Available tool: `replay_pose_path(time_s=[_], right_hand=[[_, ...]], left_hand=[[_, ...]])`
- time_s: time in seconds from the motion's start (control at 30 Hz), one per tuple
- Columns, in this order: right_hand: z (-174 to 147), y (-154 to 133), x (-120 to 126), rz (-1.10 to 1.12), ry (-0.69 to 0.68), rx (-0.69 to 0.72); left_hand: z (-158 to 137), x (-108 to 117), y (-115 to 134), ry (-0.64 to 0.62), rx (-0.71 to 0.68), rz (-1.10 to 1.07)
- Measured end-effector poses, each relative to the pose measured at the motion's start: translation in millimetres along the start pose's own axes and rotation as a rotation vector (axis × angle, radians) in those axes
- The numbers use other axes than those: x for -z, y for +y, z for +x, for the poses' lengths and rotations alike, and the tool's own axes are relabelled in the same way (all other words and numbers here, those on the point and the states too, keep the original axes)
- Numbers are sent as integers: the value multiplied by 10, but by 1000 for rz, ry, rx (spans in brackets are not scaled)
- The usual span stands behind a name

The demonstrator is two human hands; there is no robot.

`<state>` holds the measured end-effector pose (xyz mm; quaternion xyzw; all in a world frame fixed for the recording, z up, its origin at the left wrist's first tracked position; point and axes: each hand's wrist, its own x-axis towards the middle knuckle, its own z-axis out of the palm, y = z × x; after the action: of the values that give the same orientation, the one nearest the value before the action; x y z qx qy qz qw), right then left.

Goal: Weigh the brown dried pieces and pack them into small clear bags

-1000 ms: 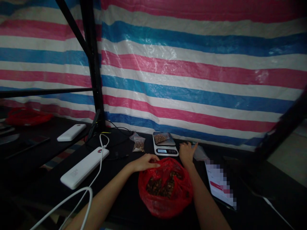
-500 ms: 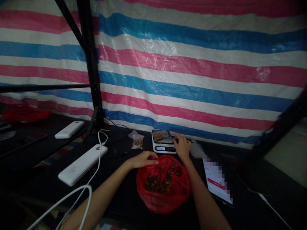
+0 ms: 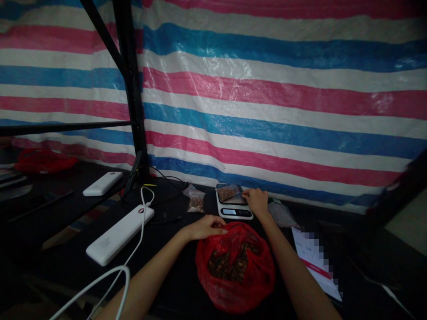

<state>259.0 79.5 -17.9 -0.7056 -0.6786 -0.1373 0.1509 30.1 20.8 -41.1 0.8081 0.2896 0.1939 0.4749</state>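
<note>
A red plastic bag (image 3: 238, 298) stands open in front of me, holding many small brown pieces that look like nuts or seeds. My left hand (image 3: 207, 226) is closed on its far left rim, thumb over the film. Behind the bag lies a white digital scale (image 3: 235, 212) with a lit display. On its dark plate rests a small clear zip bag (image 3: 227, 192) of brown pieces. My right hand (image 3: 257, 202) reaches over the plate's right side, its fingertips together at the zip bag's right end. Left of the scale sits another filled zip bag (image 3: 195, 201).
Clear plastic bags (image 3: 282, 214) lie right of the scale, beyond a phone or tablet (image 3: 316, 266) with a lit screen. On the left are a white power bank (image 3: 116, 235) with a cable (image 3: 138, 238) and a second power bank (image 3: 102, 183). Striped sheeting (image 3: 267, 111) hangs behind.
The view has shifted slightly, so everything sits a little further right and lower. My right fingers have drawn together at the zip bag's end. My left hand stays on the red bag's rim.
</note>
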Motion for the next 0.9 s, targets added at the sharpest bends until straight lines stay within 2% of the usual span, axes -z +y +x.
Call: replay_pose_path(time_s=[0.13, 0.37, 0.53, 0.73, 0.9], right_hand=[[46, -5, 17, -6, -48, 57], [66, 79, -10, 108, -77, 72], [260, 196, -127, 239, -35, -31], [513, 162, -178, 232, -61, -6], [550, 72, -168, 178, -101, 45]], left_hand=[[10, 0, -18, 2, -2, -39], [11, 17, -62, -16, 7, -119], [4, 31, -47, -22, 24, -173], [15, 37, -58, -13, 43, -179], [21, 37, -82, -3, 54, -149]])
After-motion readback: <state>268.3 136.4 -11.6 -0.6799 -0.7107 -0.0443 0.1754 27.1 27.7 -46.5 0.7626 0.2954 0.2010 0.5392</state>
